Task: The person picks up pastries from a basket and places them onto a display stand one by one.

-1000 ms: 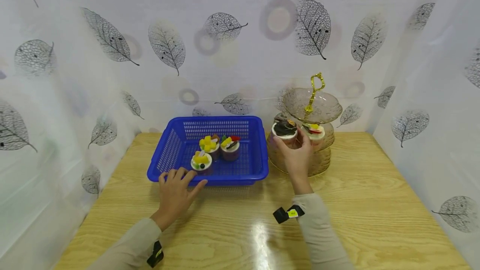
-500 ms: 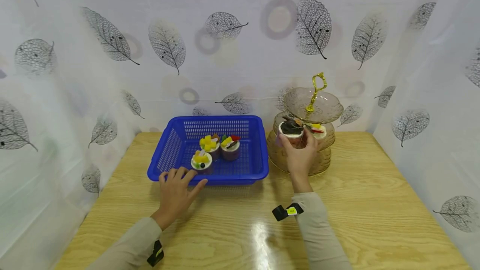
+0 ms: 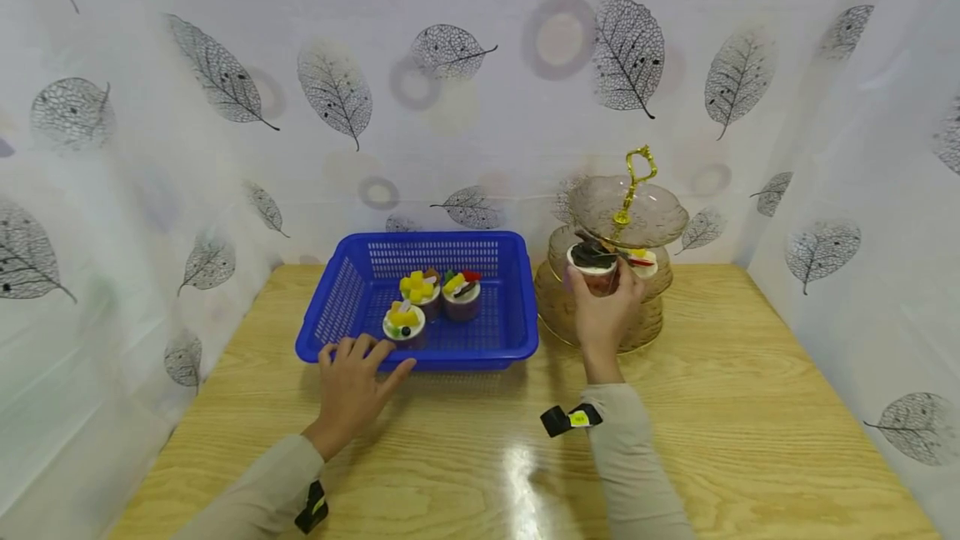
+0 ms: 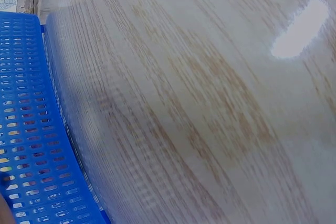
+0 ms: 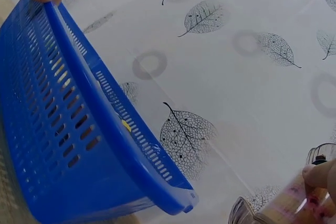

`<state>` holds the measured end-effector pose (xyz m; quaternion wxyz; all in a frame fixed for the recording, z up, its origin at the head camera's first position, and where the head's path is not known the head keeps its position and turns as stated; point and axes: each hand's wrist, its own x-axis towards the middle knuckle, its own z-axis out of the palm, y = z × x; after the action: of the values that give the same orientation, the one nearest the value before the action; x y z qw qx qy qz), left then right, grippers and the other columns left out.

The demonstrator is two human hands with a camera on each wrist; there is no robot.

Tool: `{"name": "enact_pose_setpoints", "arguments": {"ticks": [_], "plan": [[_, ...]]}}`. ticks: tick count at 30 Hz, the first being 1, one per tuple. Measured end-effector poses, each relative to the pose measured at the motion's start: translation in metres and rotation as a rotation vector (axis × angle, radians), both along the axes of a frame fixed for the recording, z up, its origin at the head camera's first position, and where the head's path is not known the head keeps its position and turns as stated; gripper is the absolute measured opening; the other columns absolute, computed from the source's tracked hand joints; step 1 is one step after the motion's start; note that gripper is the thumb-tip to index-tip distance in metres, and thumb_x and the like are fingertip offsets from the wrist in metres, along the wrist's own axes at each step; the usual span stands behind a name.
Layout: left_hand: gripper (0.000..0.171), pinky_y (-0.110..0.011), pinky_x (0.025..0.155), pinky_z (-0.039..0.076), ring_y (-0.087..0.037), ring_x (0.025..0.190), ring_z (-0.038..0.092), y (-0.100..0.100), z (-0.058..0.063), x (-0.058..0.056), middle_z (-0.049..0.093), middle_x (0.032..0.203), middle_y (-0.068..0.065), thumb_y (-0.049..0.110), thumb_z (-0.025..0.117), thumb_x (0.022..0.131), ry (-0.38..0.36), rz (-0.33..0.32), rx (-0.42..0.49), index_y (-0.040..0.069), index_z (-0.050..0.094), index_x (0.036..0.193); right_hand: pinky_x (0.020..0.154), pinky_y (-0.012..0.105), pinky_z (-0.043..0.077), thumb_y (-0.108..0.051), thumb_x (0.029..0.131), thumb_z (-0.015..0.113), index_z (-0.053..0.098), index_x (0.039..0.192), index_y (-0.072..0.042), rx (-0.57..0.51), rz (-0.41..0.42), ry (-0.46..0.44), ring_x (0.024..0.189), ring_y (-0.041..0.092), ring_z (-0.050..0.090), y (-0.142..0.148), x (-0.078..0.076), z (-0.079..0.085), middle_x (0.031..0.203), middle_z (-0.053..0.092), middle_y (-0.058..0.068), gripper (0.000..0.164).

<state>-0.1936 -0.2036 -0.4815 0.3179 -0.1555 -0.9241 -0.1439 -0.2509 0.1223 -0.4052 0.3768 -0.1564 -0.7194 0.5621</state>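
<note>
In the head view, my right hand (image 3: 609,315) grips a dessert cup (image 3: 594,277) with dark chocolate pieces on white cream. Its clear, reddish side shows in the right wrist view, where fingers (image 5: 317,177) hold it. The cup stands upright at the left of the middle tier of a three-tier amber stand (image 3: 647,323); whether it touches the tier I cannot tell. Beside it on that tier is a second cup (image 3: 645,263), partly hidden. My left hand (image 3: 354,382) rests on the front rim of a blue plastic basket (image 3: 480,354), fingers spread over the edge.
Inside the basket stand three fruit-topped cups, one yellow-topped cup (image 3: 405,325) nearest the front. The stand's top tier (image 3: 652,219) and gold handle (image 3: 640,165) rise above the held cup. A leaf-patterned curtain (image 3: 480,140) borders the wooden table (image 3: 450,457).
My right hand has carried the chocolate-topped cup a little to the right, closer to the second cup and under the top tier. The left hand and basket have stayed put.
</note>
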Motion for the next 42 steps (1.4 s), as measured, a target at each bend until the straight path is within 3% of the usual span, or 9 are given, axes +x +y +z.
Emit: {"name": "enact_pose_setpoints", "arguments": {"ticks": [8,17,24,32,42], "plan": [[0.042,-0.061,0.086,0.029,-0.034,0.089,0.054,0.001,0.001,0.0,0.061,0.089,-0.008,0.052,0.067,0.081,-0.001,-0.003,0.004,0.013,0.071,0.096,0.093,0.053,0.038,-0.035,0.072,0.084,0.055,0.13,0.001,0.152,-0.059,-0.115,0.111,0.042,0.05,0.007,0.002,0.004,0.121,0.049,0.026,0.074],[0.038,-0.061,0.086,0.029,-0.035,0.089,0.053,0.0,0.0,0.0,0.062,0.089,-0.008,0.048,0.072,0.078,-0.004,-0.001,0.002,0.013,0.071,0.095,0.088,0.052,0.038,-0.037,0.071,0.084,0.051,0.124,0.004,0.231,-0.049,-0.19,0.112,0.038,0.047,0.01,0.001,0.005,0.118,0.049,0.024,0.075],[0.045,-0.06,0.085,0.03,-0.034,0.088,0.053,0.0,0.0,0.0,0.061,0.089,-0.008,0.056,0.063,0.083,0.003,-0.007,0.003,0.014,0.071,0.095,0.087,0.052,0.039,-0.037,0.071,0.084,0.051,0.12,0.006,0.287,-0.057,-0.183,0.11,0.039,0.045,0.013,-0.002,0.005,0.114,0.048,0.025,0.073],[0.04,-0.06,0.085,0.03,-0.033,0.088,0.054,-0.001,-0.001,0.0,0.062,0.089,-0.007,0.051,0.07,0.079,-0.005,0.006,-0.004,0.014,0.071,0.095,0.089,0.054,0.038,-0.033,0.069,0.086,0.053,0.117,0.004,0.272,-0.063,-0.2,0.109,0.041,0.05,0.023,-0.006,-0.006,0.116,0.051,0.023,0.069],[0.04,-0.06,0.084,0.031,-0.033,0.088,0.053,0.001,0.001,-0.001,0.062,0.088,-0.008,0.05,0.071,0.077,0.008,0.008,-0.007,0.013,0.071,0.094,0.089,0.057,0.038,-0.035,0.072,0.084,0.053,0.122,0.004,0.328,-0.025,-0.24,0.109,0.044,0.05,0.027,-0.007,-0.002,0.118,0.052,0.025,0.071]]}}
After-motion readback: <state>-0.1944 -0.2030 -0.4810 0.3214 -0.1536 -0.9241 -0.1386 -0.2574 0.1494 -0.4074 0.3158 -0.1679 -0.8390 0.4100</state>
